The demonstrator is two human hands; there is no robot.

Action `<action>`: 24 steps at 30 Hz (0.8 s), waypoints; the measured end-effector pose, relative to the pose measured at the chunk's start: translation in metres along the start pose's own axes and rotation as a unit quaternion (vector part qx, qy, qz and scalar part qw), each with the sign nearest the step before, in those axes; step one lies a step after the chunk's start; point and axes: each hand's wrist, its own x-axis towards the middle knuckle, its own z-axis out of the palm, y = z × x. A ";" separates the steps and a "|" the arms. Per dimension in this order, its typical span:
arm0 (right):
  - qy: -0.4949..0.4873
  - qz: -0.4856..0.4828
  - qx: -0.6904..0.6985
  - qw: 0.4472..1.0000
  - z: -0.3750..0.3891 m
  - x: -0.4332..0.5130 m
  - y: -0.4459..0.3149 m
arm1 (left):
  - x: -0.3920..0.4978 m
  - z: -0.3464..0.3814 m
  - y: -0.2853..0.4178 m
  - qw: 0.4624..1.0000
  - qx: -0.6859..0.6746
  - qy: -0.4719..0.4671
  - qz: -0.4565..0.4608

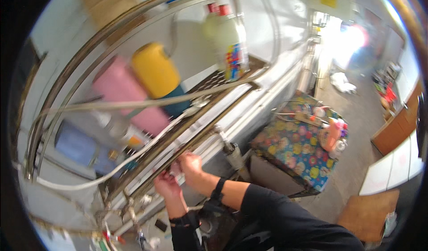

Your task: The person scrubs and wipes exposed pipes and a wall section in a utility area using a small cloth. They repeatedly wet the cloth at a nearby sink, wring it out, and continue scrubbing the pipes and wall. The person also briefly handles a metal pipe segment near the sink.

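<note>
My left hand point(169, 183) and my right hand point(190, 166) are close together at the lower metal rail point(207, 135) along the front of a wall rack. Fingers of both hands are bent towards a small pale pink thing point(176, 168) between them. Blur and the fingers hide what it is and which hand grips it. Black straps circle both wrists. Just past the rail, the rack's perforated shelf point(214, 82) carries a clear spray bottle point(128, 134), a pink container point(128, 94) and a yellow container point(155, 68).
Large pale bottles point(230, 40) with red caps stand at the shelf's far end. A white hose point(110, 175) loops off the rack. To my right is a box-like stand with a flowered cover point(297, 144), holding a power strip point(307, 118) and a pink bottle point(334, 134).
</note>
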 end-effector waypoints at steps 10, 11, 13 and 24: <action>-0.042 0.126 0.149 0.980 0.026 -0.041 0.001 | -0.014 -0.016 0.015 0.998 0.015 -0.008 0.059; -0.061 0.115 0.116 0.985 0.025 -0.044 -0.004 | -0.016 -0.016 0.015 0.998 0.026 -0.005 0.062; -0.070 0.141 0.156 0.975 0.021 -0.046 -0.007 | -0.019 -0.017 0.017 0.998 0.022 -0.023 0.060; -0.249 0.276 0.189 0.909 -0.105 -0.020 -0.020 | -0.062 -0.033 -0.001 0.984 0.178 -0.012 0.002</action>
